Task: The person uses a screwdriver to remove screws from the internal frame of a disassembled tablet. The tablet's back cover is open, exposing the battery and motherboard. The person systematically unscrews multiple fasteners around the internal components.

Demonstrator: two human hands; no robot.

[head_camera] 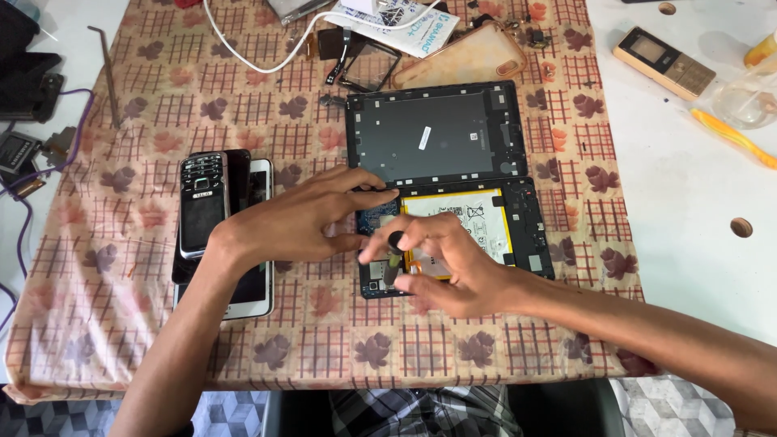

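On checked, leaf-patterned cloth over the worktop [121,324]: one opened black tablet with a white, yellow-edged battery [465,226], its one detached dark back cover [437,133] just behind. Left hand [299,218] spread flat, fingertips pressing the tablet's upper left corner, gripping nothing. Right hand [441,263] closed around one small black-handled screwdriver [394,255], tip down on the tablet's left side. Beside the left wrist, three stacked phones [220,222]. One white-and-blue printed packet [405,24] lying at far edge.

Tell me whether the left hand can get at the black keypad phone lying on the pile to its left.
Probably yes. The left hand rests on the edge of the opened tablet, and the black keypad phone lies uncovered on top of the stacked phones just beside its wrist. Nothing stands between them; the right hand, holding a small screwdriver, is clear of it.
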